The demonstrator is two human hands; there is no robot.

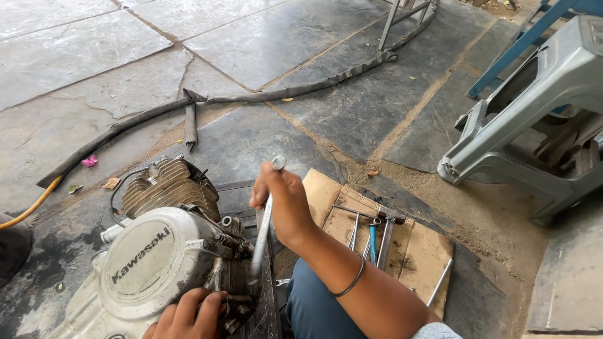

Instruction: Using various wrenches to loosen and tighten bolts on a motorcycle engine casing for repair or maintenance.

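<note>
right hand (286, 204) gripping wrench (264, 232), left hand (188, 317) on engine (151, 263)

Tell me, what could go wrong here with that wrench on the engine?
The wrench stands tall and the right hand grips it near the top; if it slips off the fastener, knuckles may hit the fins. The left hand rests by the wrench's lower end and could get pinched. The engine sits loose on the floor and might tip or shift.
</note>
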